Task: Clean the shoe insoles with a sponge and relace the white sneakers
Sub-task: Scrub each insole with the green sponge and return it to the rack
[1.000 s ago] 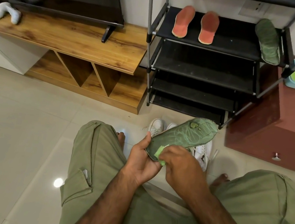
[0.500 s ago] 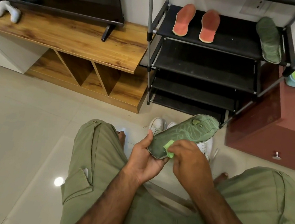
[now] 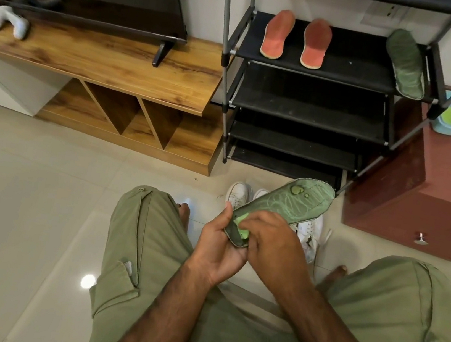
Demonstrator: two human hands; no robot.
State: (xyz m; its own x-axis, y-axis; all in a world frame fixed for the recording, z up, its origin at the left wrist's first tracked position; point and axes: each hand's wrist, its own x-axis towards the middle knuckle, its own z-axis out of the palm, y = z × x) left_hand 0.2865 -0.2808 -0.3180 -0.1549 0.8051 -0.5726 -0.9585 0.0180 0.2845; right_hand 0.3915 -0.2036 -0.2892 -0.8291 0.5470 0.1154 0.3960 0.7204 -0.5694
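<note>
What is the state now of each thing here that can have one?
Dark green fabric insole: held in the left hand, water drops on its toe end.
Light green sponge: gripped by the right hand, pressed on that insole's heel.
Two orange insoles: flat on the black rack's top shelf.
Second green insole: same shelf, at its right end.
White sneakers: on the floor.

Green insole [image 3: 285, 208] tilted, droplets on the end nearest the shoe rack [image 3: 314, 110], lime sponge [image 3: 241, 225] on its far end, white sneakers [image 3: 239, 194] standing before the rack.
</note>
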